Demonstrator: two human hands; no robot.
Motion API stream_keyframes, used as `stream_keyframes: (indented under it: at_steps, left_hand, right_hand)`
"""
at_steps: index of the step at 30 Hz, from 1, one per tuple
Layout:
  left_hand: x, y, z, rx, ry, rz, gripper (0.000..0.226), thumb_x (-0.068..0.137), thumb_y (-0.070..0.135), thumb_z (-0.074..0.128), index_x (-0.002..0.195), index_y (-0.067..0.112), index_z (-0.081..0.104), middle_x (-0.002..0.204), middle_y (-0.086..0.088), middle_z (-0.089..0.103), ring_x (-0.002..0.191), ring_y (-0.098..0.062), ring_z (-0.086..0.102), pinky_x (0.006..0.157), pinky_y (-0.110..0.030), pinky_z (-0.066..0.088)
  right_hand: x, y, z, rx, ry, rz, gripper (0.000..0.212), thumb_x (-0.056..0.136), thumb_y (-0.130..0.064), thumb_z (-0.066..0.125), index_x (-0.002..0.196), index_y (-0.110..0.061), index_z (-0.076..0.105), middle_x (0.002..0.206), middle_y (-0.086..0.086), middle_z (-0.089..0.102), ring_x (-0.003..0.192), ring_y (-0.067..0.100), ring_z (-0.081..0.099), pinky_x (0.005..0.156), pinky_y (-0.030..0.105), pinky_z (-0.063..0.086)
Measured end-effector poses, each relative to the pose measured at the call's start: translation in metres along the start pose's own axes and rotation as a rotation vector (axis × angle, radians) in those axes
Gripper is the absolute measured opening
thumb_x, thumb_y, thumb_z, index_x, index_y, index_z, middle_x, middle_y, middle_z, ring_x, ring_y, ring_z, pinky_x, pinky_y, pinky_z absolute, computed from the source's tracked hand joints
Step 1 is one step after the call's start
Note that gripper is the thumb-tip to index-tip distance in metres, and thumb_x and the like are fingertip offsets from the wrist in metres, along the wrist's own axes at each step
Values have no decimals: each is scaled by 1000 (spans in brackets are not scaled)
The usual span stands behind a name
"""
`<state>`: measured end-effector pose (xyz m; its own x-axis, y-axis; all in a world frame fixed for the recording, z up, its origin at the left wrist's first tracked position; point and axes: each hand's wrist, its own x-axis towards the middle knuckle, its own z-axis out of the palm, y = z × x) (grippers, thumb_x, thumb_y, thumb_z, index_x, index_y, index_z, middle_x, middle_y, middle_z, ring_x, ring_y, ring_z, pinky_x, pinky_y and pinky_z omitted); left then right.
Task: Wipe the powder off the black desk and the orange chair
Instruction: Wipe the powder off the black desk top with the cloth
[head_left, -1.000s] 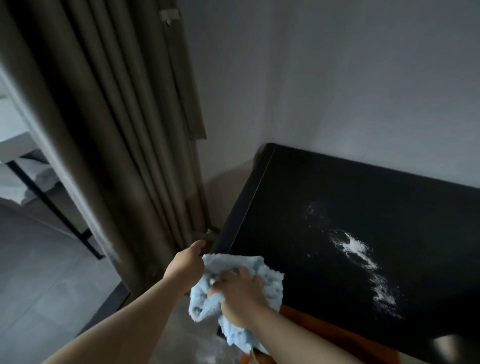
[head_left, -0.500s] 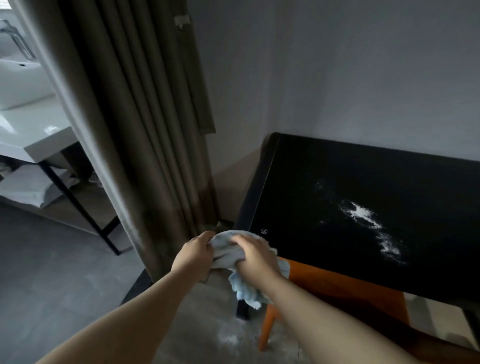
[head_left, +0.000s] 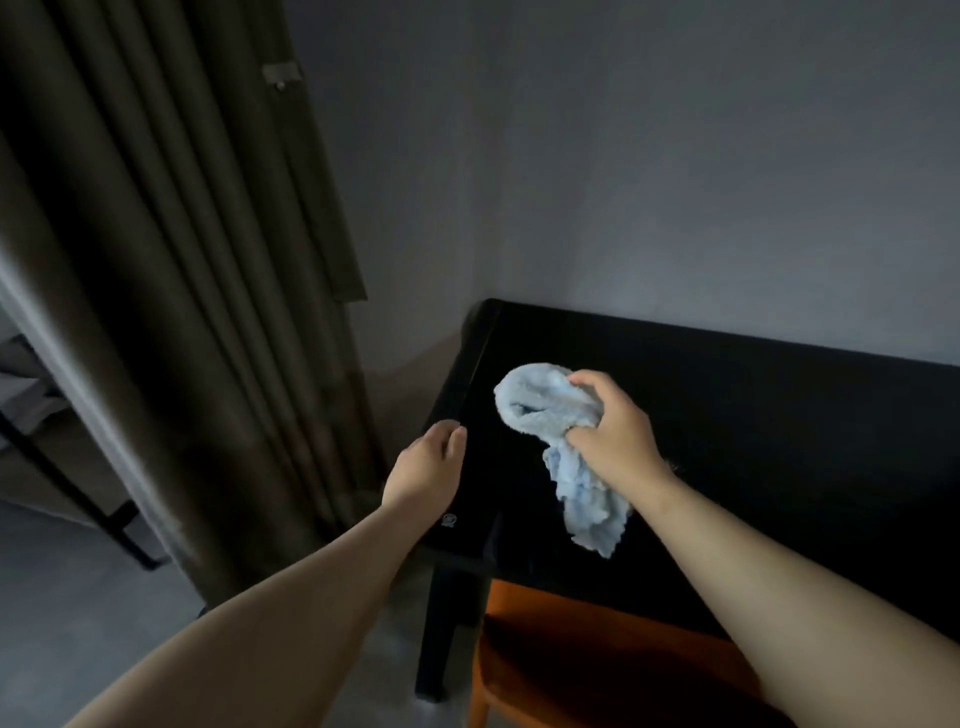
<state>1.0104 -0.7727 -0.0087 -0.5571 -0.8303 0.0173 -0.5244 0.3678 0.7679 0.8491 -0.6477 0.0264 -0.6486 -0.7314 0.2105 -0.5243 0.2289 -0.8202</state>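
Your right hand (head_left: 615, 441) grips the bunched blue cloth (head_left: 540, 400) over the left part of the black desk (head_left: 779, 415), cloth tail hanging down. Your left hand (head_left: 428, 467) is at the desk's left edge, fingers loosely curled, holding nothing; orange chair (head_left: 597, 660) is tucked under the near edge

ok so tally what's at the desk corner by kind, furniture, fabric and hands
furniture: 2, the black desk and the orange chair
fabric: 2, the light blue cloth and the curtain
hands: 2, the left hand empty by the desk edge, the right hand gripping the cloth
total: 6
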Motion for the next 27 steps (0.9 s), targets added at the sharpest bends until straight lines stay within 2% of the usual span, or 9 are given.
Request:
stream_keyframes:
  at_steps: [3,5,8,11,13,16,18,21,27]
  left_hand:
    - [31,19,39,61,-42,-34,40,99,34,36,138,25,41,129,-1,55,98,-17,58,79,-28,47]
    - [47,28,68,121,-100,-75,43,99,29,38,142,24,35,139,-1,47,112,-22,55,88,-34,48]
    - [66,34,111,322,-178,-150,49,99,30,36,147,28,24,154,3,25,141,-22,23,111,-42,30]
    - [81,30,136,508,-214,-256,53,99,41,32,148,34,14,159,4,4,146,-25,-6,115,-53,6]
    - [89,23,149,550,-219,-345,56,97,50,31,148,37,12,159,6,-3,145,-27,-12,112,-58,1]
    - [104,15,164,543,-202,-457,61,94,58,31,148,41,8,158,8,-9,144,-27,-16,110,-62,-1]
    - [118,15,172,528,-180,-494,63,92,61,31,147,43,5,158,9,-10,143,-28,-19,107,-67,-3]
    - [141,18,179,533,-171,-502,64,91,61,32,146,46,3,158,9,-11,143,-28,-21,102,-72,-4]
    - [156,12,176,579,-193,-483,55,95,55,25,144,50,0,158,12,-11,143,-25,-19,104,-70,-1]
  right_hand:
    - [48,27,-41,-30,30,-35,53,75,4,54,117,-29,52,108,-16,51,100,7,52,79,19,42]
    - [80,51,-63,-100,22,-42,53,76,3,55,120,-26,52,115,-12,52,103,7,50,84,22,42]
    - [127,92,-86,-253,-4,-83,53,78,0,57,125,-22,52,128,-6,52,116,13,48,93,27,41]
    - [167,129,-96,-446,79,-95,53,80,-2,57,130,-18,51,133,3,52,120,24,48,86,32,42]
    - [185,157,-97,-575,65,31,56,84,-12,57,136,-25,41,142,2,42,125,29,40,90,43,40]
    - [199,200,-91,-743,-190,378,59,91,-39,46,143,-43,18,156,-5,8,136,31,18,99,57,32]
    - [205,222,-79,-777,-270,516,57,90,-56,34,141,-51,9,156,-9,-10,139,36,4,99,67,25]
    - [227,228,-60,-806,-268,482,56,89,-62,26,141,-51,11,156,-7,-14,140,40,-3,103,70,16]
    - [294,229,-21,-816,-334,256,56,88,-62,24,141,-50,11,157,-9,-6,141,38,2,103,66,21]
